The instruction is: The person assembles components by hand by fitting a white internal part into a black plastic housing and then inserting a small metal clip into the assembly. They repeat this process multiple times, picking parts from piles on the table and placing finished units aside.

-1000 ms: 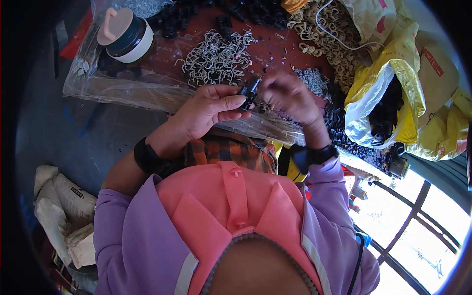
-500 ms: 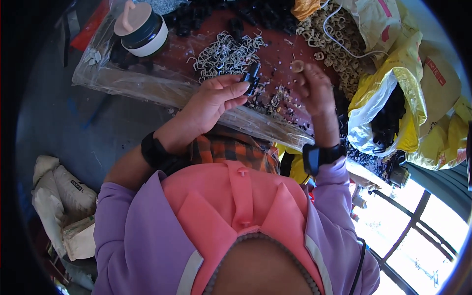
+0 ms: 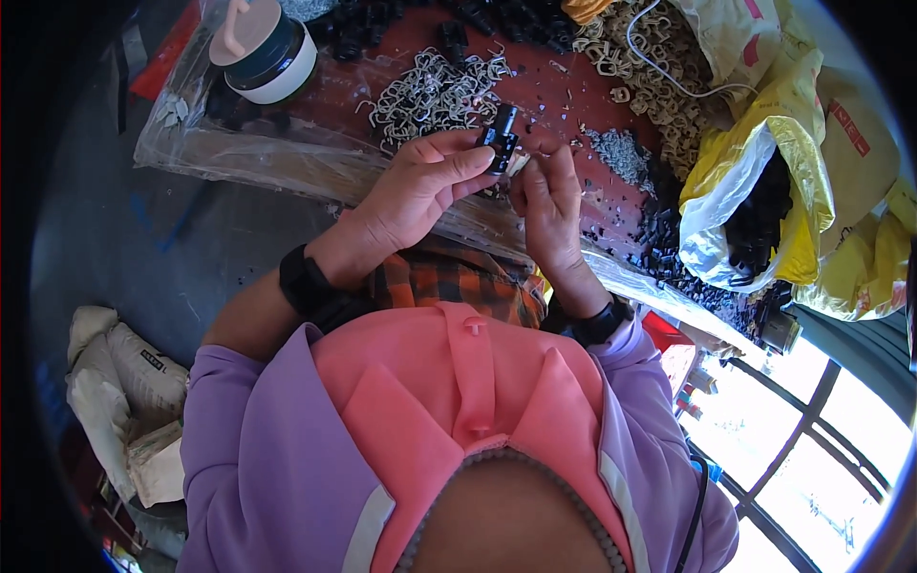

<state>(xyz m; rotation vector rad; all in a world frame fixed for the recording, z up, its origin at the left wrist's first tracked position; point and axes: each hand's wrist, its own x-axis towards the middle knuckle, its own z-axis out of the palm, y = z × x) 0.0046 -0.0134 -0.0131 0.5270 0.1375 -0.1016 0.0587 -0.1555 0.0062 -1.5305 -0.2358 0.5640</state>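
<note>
My left hand (image 3: 430, 186) is closed on a small black plastic fitting (image 3: 498, 143), with its narrow metal-looking end pointing up and away from me. Close beside it, my right hand (image 3: 551, 205) pinches a small cream-coloured C-shaped clip (image 3: 519, 162) against the fitting's right side. Fingers partly cover the clip, so I cannot tell whether it sits around the fitting or only touches it. Just beyond my left hand lies a heap of bent metal hooks (image 3: 425, 100). A pile of cream clips (image 3: 645, 81) spreads over the far right of the table.
The reddish table (image 3: 564, 100) carries black plastic parts (image 3: 349, 33) along its far side. Small silver pieces (image 3: 619, 155) lie right of my hands. A dark cup with a pink lid (image 3: 263, 57) stands far left. An open yellow bag (image 3: 810, 181) holds black parts at the right.
My right hand has moved left and toward me, bringing the cream clip from over the table to the black fitting. The left hand still holds the fitting, now turned more upright.
</note>
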